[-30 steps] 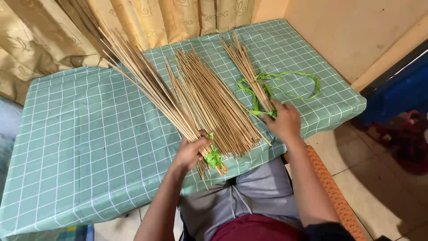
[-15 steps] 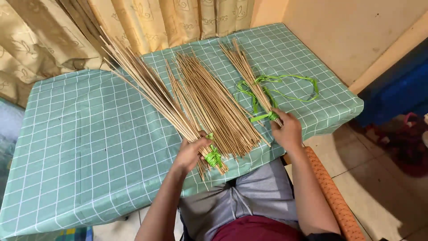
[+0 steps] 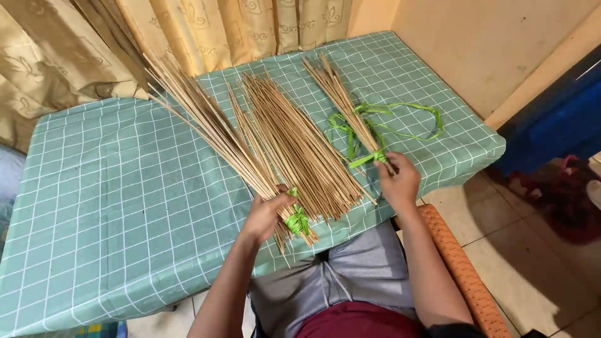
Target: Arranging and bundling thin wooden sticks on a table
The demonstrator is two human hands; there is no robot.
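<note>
The left hand (image 3: pixel 266 213) has its fingers clamped on a tied stick bundle (image 3: pixel 213 128) lying on the bench (image 3: pixel 113 206). The right hand (image 3: pixel 399 181) has its fingers closed on a smaller bundle (image 3: pixel 341 94) with green ribbon (image 3: pixel 400 109). The bench wears a green checked cloth; gold curtains (image 3: pixel 206 25) hang behind, beige wall (image 3: pixel 488 44) right, tiled floor (image 3: pixel 532 269) below.

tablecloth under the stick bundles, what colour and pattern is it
The tablecloth is pale green with a grid of thin white lines, clearest in the head view.
</note>
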